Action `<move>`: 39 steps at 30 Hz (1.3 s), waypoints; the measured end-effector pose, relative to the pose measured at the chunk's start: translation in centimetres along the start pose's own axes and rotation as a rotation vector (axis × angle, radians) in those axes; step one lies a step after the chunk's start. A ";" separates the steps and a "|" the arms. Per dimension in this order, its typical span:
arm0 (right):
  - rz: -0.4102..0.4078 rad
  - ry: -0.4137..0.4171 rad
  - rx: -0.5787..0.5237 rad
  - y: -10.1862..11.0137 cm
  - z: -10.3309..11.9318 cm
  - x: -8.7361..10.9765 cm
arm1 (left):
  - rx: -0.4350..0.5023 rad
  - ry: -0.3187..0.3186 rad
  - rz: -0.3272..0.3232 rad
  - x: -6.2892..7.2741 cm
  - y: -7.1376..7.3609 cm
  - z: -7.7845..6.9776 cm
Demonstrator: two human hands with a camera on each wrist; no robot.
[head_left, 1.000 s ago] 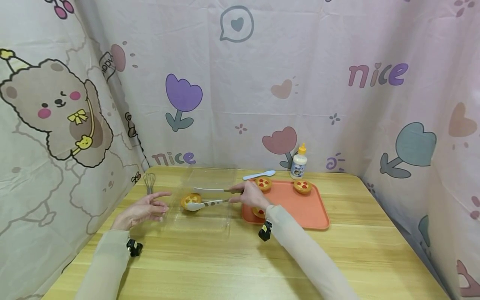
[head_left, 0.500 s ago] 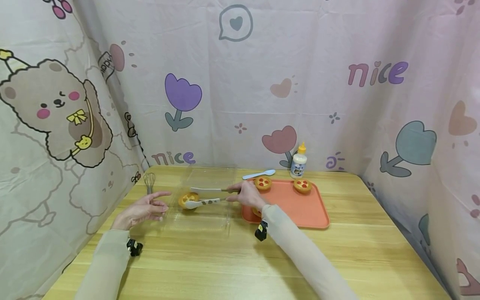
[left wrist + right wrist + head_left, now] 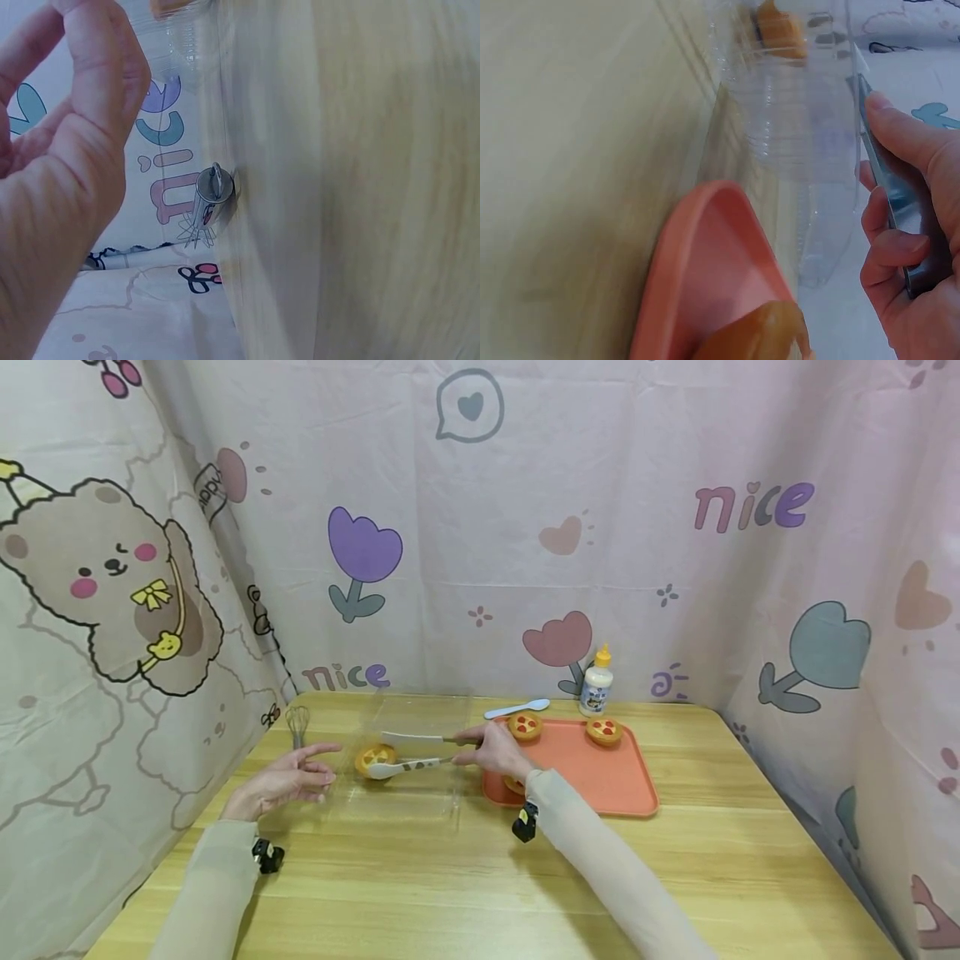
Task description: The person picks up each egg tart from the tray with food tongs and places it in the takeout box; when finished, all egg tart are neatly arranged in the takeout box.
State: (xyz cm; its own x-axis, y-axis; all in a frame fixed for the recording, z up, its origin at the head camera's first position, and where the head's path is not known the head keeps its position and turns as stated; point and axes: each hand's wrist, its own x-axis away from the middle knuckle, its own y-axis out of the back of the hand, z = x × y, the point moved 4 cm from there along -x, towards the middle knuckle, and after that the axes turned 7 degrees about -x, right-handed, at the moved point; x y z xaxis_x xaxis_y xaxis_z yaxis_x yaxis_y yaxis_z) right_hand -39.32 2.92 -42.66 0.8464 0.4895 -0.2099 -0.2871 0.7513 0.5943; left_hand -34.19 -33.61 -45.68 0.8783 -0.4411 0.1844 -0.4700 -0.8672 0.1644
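My right hand (image 3: pixel 497 752) grips a pair of tongs (image 3: pixel 420 765) by their metal handle (image 3: pixel 900 187). The white tong tips stand spread apart inside a clear plastic box (image 3: pixel 427 806). A small yellow-topped tart (image 3: pixel 373 757) sits near the left side of that box, with the front tip overlapping its lower edge and the back tip just behind it. My left hand (image 3: pixel 288 781) is beside the box's left wall, fingers loosely bent, holding nothing. In the right wrist view the tart (image 3: pixel 781 31) shows through the clear wall.
An orange tray (image 3: pixel 592 781) on the right carries tarts with red toppings (image 3: pixel 603 732), one partly hidden behind my right hand. Behind it are a light-blue spoon (image 3: pixel 517 709) and a yellow-capped bottle (image 3: pixel 597 685). A whisk (image 3: pixel 297 727) lies at the back left.
The tart and the tongs have shifted slightly left inside the box, my right hand moving with them. My left hand stays where it was.
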 end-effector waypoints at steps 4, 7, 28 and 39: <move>-0.008 0.005 0.011 0.5 -0.3 0.2 | 0.011 0.004 0.003 0.0 -0.1 0.0; -0.003 -0.001 0.013 0.8 -0.4 0.4 | 0.017 0.005 0.005 0.0 -0.1 0.0; 0.086 -0.035 -0.144 5.5 -3.0 3.2 | -0.035 0.000 0.014 -0.3 0.0 -0.3; 0.076 -0.077 -0.220 7.3 -4.2 4.8 | -0.006 -0.012 0.011 0.1 0.1 0.0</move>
State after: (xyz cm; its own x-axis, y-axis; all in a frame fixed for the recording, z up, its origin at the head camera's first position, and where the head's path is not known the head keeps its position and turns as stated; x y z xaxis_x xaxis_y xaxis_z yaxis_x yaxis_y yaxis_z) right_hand -39.24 12.68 -42.61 0.8479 0.5193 -0.1068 -0.4347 0.7963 0.4206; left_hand -34.12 -33.73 -45.64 0.8741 -0.4533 0.1744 -0.4801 -0.8608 0.1687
